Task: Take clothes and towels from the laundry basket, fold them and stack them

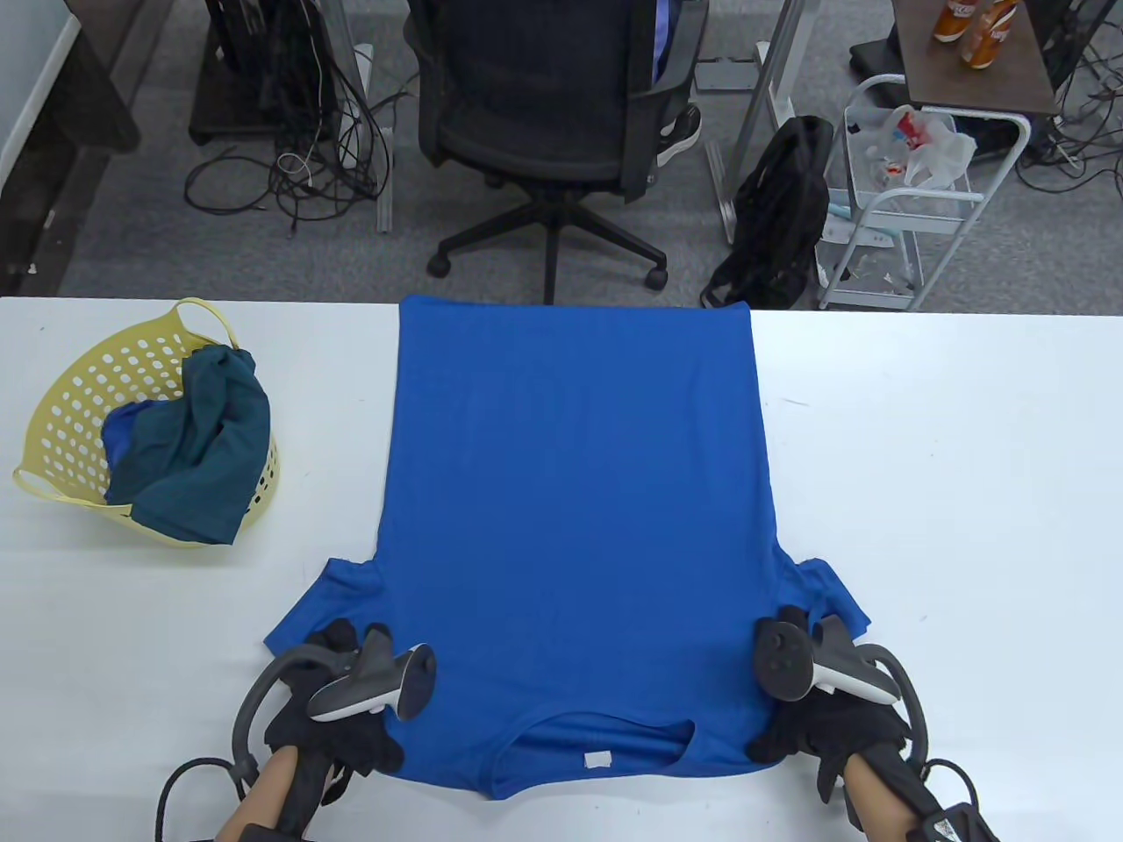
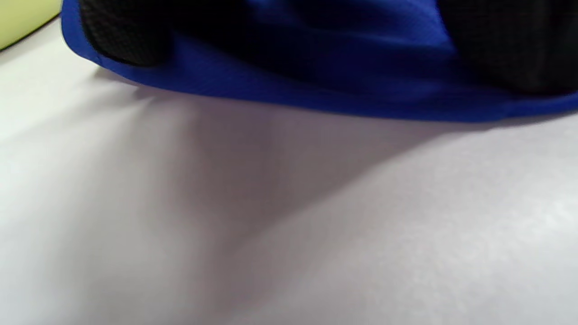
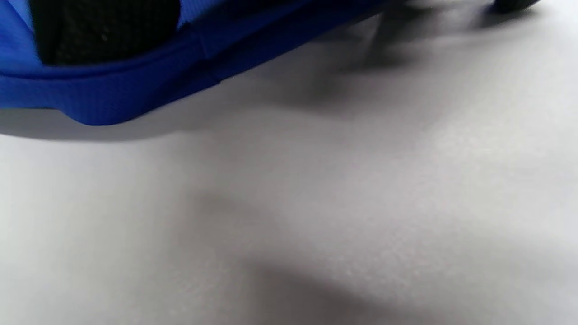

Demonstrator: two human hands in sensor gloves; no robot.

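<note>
The blue T-shirt (image 1: 575, 526) lies flat on the white desk (image 1: 947, 491), collar toward the person, hem reaching the far edge. The left hand (image 1: 338, 702) sits on the left shoulder just inside the sleeve, the right hand (image 1: 816, 702) on the right shoulder, both low to the cloth with wrists coming in from the near edge and the trackers riding on top.

In the left wrist view the gloved fingers (image 2: 124, 34) press down on the shirt's edge where it lifts slightly off the desk; the right wrist view shows a dark fingertip (image 3: 104, 29) set against the hemmed edge in the same way. Whether either hand is actually pinching the fabric or only resting on it, I cannot tell; the trackers and the tight framing hide the thumbs.

My read is that this is the start of the fold. To do it well, take both shoulders evenly, keep the cloth taut between the hands, and carry each side over in a straight line so the sleeves tuck in without bunching.

Off to the left, the yellow laundry basket (image 1: 83, 386) holds a teal garment (image 1: 197, 447), well apart from the shirt.
</note>
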